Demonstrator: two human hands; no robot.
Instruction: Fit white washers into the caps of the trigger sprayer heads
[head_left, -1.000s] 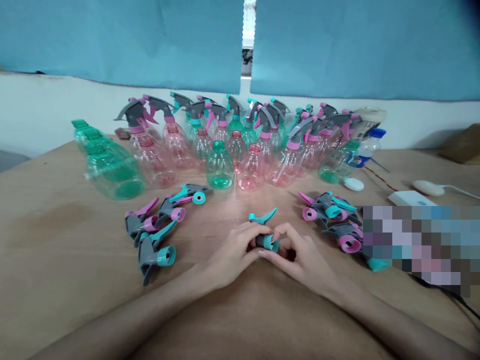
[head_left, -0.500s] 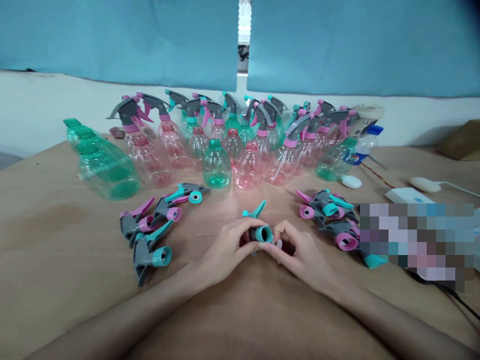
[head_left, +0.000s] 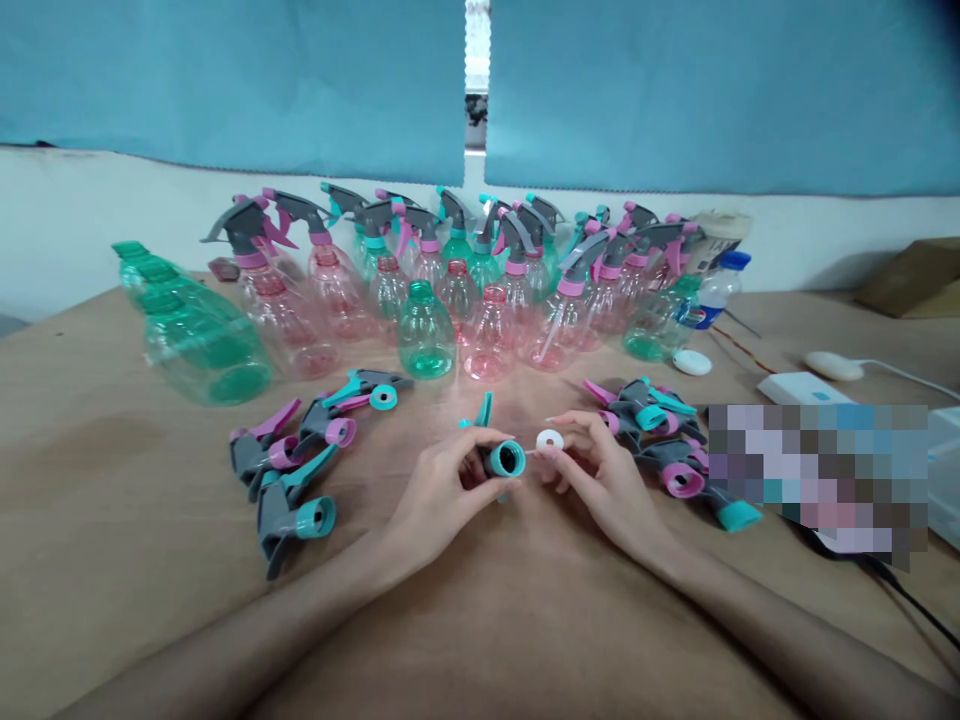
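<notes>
My left hand (head_left: 442, 490) is closed round a grey spray head with a teal screw cap (head_left: 504, 458); the cap's open end faces right and its teal trigger sticks up behind my fingers. My right hand (head_left: 604, 475) pinches a small white ring washer (head_left: 550, 439) between fingertips, just right of the cap and apart from it. Both hands hover low over the wooden table (head_left: 112, 470).
Loose spray heads lie in a pile at the left (head_left: 289, 470) and another at the right (head_left: 660, 440). Several pink and green bottles (head_left: 424, 330), some capped with sprayers, stand in rows behind. Green bottles (head_left: 199, 335) lie far left. A white box (head_left: 802, 388) and cables sit right.
My right hand has pulled the white washer out and away from the teal cap, moving right. My left hand turned the cap's opening toward the right.
</notes>
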